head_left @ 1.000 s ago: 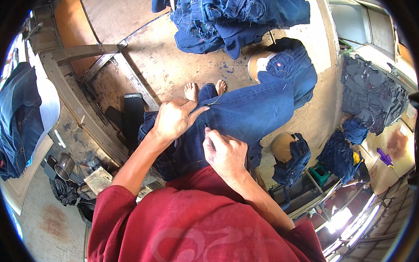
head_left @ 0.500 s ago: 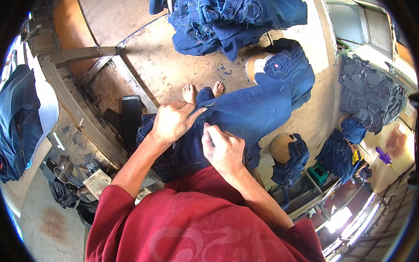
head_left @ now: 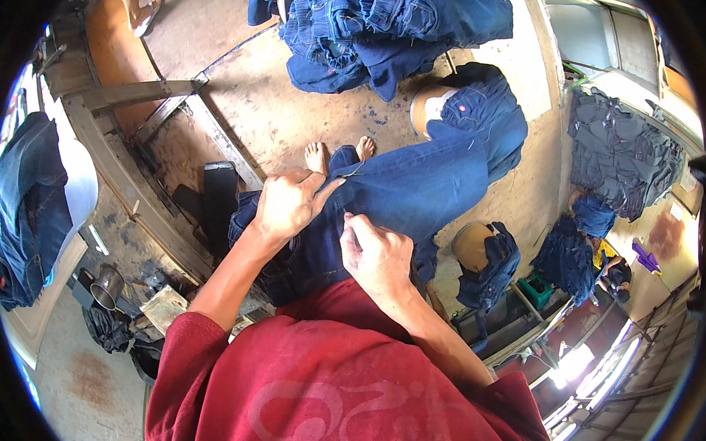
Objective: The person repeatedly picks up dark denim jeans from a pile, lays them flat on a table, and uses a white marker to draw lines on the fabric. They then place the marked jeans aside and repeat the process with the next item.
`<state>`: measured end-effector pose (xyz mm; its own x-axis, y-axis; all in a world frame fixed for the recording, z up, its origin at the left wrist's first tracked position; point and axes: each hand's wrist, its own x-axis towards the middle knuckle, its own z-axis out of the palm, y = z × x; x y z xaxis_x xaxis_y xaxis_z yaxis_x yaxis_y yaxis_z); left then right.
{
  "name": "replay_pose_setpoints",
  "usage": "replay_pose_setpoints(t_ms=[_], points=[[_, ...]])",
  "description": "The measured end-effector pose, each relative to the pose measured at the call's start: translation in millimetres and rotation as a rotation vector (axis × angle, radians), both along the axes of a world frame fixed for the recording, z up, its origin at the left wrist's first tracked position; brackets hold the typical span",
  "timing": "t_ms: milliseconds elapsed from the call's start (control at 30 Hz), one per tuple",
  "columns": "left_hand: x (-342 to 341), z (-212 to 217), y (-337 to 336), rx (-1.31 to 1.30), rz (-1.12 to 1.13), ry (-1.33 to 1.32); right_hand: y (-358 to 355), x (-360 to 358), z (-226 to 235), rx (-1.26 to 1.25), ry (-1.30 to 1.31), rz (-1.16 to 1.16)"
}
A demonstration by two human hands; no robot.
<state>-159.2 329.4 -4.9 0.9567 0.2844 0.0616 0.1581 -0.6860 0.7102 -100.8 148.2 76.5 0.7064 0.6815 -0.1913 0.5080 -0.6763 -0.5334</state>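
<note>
stained floor [head_left: 275, 109] spreads below; left hand [head_left: 290, 207] grips blue jeans [head_left: 424, 184], right hand [head_left: 377, 251] is clenched over them, contents unclear.

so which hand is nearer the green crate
The right. The right hand is on the crate's side, with the green crate apart from it, off to its right. The left hand is farther left, at the blue denim garment.

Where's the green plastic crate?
Head view, right side: the green plastic crate sits between the denim-draped round stool and the dark-blue denim heap.
</note>
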Motion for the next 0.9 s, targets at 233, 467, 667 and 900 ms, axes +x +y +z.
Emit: replay_pose_setpoints(t_ms=[233, 467, 667, 900], points=[[-2.0, -1.1, -1.5, 0.023, -0.010, 0.019, -0.4, -1.1, 2.4, -0.071, -0.013, 0.027], [-0.3, -1.5, -1.1, 0.024, -0.009, 0.000, -3.3, 3.5, 1.7, -0.056, -0.016, 0.052], [-0.7, -2.0, -1.9, 0.051, -0.010, -0.003, -11.0, -3.0, 5.0, 0.061, 0.017, -0.038], [-1.5, -3.9, -2.4, 0.060, 0.001, 0.012, -13.9, -12.9, 7.5, -0.037, -0.025, 0.036]])
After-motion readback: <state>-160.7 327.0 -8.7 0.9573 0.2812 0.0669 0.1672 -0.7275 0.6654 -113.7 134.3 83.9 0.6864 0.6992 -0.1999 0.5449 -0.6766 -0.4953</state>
